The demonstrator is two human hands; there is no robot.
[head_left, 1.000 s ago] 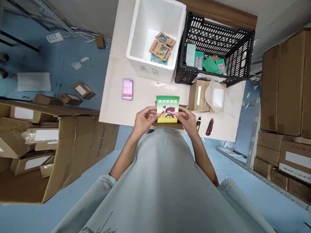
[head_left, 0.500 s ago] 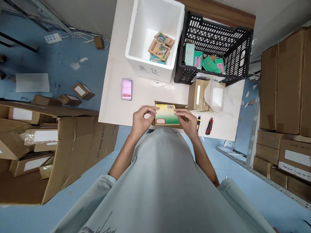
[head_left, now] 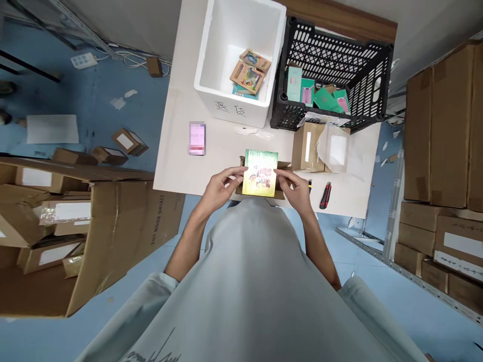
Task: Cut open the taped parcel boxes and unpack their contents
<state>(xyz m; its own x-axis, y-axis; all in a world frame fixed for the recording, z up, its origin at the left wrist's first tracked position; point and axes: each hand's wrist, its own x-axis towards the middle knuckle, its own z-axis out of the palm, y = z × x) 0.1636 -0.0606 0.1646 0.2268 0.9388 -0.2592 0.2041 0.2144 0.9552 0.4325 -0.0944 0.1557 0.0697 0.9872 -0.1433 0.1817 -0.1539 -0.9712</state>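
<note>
Holding a booklet (head_left: 260, 173) at the near side of the foam box (head_left: 260, 116), well apart from it, with the left hand (head_left: 220, 187) and the right hand (head_left: 298, 191). Left grip narrow, pinching the left edge of the booklet; right grip just as narrow, pinching the right edge. Over a shallow cardboard box (head_left: 284, 165); cannot tell whether touching it.

Near the foam box on its near side, running close below both hands: the front edge of the worktop (head_left: 222, 146), with little room before the shirt (head_left: 260, 261). Most room to the near left of the foam box, around a phone (head_left: 197, 138). Between the foam box and the booklet, a strip of white surface with a paper scrap (head_left: 247, 131). Tighter to the near right of the foam box: a carton (head_left: 309, 146), then a red-and-black cutter (head_left: 325, 195). Just beside the foam box on its right, blocked by a black crate (head_left: 292, 111).

Cover facing up, slightly skewed: green along the top, fading through pale to bright yellow at the bottom, with reddish-pink figures in the middle. Smeared by blur, with lettering unreadable.
</note>
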